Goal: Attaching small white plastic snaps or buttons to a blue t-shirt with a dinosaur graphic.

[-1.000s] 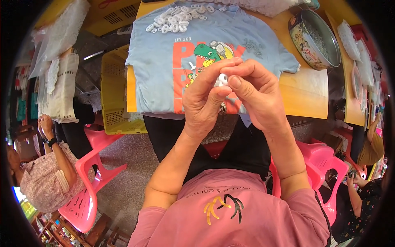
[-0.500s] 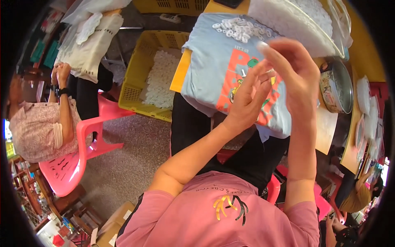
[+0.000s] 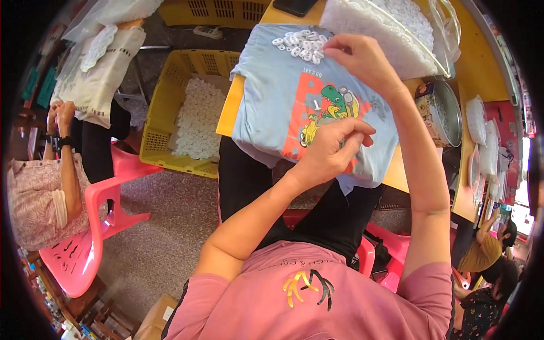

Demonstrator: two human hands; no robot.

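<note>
A light blue T-shirt (image 3: 258,107) with a cartoon dinosaur print lies folded over the table corner in front of me. At its far end sits a loose pile of small white oval plastic pieces (image 3: 300,44) with holes. My right hand (image 3: 365,62) reaches to the right edge of this pile, its thumb and forefinger closed together there; whether a piece is between them is hard to see. Above the shirt's print, my left hand (image 3: 331,150) is closed, thumb against curled fingers. What it holds, if anything, is hidden.
A yellow crate (image 3: 153,133) with many white pieces stands on the floor to the left. A large clear bag (image 3: 385,39) of white pieces and a round tin (image 3: 439,113) are on the right. A co-worker sits on a pink chair (image 3: 93,226) at left.
My hands were close together over the shirt and have now parted. The right one has moved away to the white pile, while the left stays over the print. The view has shifted slightly.
</note>
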